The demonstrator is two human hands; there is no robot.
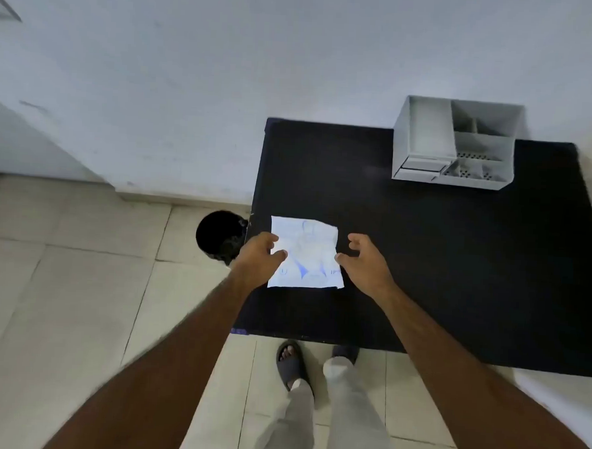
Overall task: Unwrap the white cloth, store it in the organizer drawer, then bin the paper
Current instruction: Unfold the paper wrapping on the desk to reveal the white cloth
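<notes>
- Paper (306,255), a creased white sheet with blue ink marks, lies flat near the desk's (457,267) left edge, toward the front; no white cloth shows, so whether it is still folded inside cannot be told.
- Left hand (256,260) rests on the sheet's left edge, fingers (279,254) bent and apart, not clamped on it as far as can be seen.
- Right hand (364,262) sits at the right edge, fingers spread and curled, gripping nothing.
- Risk: the sheet is close to the left edge, so a sideways tug could slide it off toward the black bin (220,235) on the floor just beside that edge, cloth and all.
- Risk: the grey organizer (456,143) stands well apart at the back edge, its small drawer (423,164) apparently shut, so it would need opening first.
- Writing: blue scribbles only, too blurred to read; no brand visible.
</notes>
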